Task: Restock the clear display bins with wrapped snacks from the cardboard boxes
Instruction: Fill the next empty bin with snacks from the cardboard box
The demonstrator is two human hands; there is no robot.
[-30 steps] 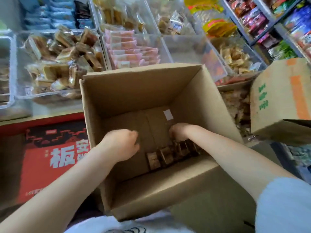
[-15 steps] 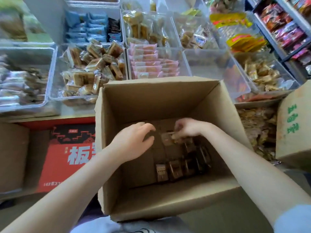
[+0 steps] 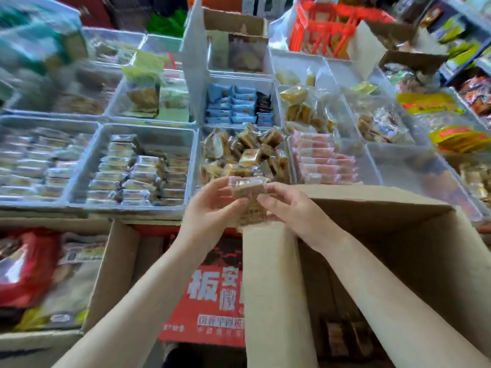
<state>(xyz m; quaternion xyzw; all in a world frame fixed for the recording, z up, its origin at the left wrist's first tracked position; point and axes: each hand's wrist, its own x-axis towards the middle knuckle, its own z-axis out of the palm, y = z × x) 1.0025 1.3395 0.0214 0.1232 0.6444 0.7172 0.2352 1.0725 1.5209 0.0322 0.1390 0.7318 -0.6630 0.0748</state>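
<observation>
Both of my hands have come up out of the cardboard box (image 3: pixel 372 261); half a second ago they were down near its floor, picking among the few brown wrapped pieces left there. Now they meet above the box's near-left corner, holding a small stack of wrapped snacks (image 3: pixel 248 200) between them. My left hand (image 3: pixel 212 208) curls round the stack from its side, thumb toward me, fingers wrapped on the far face. My right hand (image 3: pixel 289 205) pinches the other side with its fingertips. The top piece sits in clear film, with brown squares beneath it, though motion blur keeps me from counting them.

The stack hovers just in front of the clear bin (image 3: pixel 198 166) that holds a loose heap of matching brown cakes (image 3: pixel 247 152), between the bin of silver-wrapped bars (image 3: pixel 138 171) and the bin of pink packets (image 3: pixel 324 160). My view has also swung upward, so the rows of bins fill the frame and the red printed carton (image 3: pixel 210 296) shows below my wrists.

I judge that the pickup is done and the carry is nearly over; what remains is to lower the stack into that brown-cake bin and let go. The box looks close to empty, with only a few dark pieces visible at its bottom.
</observation>
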